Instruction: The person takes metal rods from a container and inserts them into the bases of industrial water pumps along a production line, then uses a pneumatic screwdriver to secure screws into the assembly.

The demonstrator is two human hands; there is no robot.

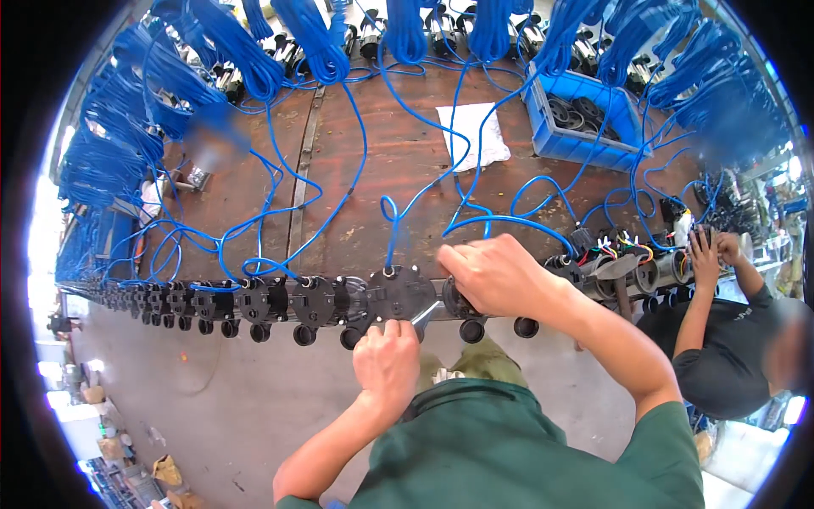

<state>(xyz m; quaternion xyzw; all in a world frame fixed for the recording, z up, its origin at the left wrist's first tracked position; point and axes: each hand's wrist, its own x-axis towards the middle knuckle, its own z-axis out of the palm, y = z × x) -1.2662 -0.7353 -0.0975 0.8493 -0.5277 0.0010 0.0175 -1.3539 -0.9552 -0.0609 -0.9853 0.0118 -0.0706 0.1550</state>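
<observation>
- Black round plastic housing: near side, middle, I see!
- Left hand curled at its rim, right hand curled just right; firm grips? Can't tell.
- Snagged thin blue cable could tug it askew.

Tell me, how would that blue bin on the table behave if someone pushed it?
The blue bin would probably keep its shape, as its walls look like stiff plastic. It may feel fairly heavy, with black round parts piled inside. Its broad, low form suggests sliding across the tabletop rather than tipping.
</observation>
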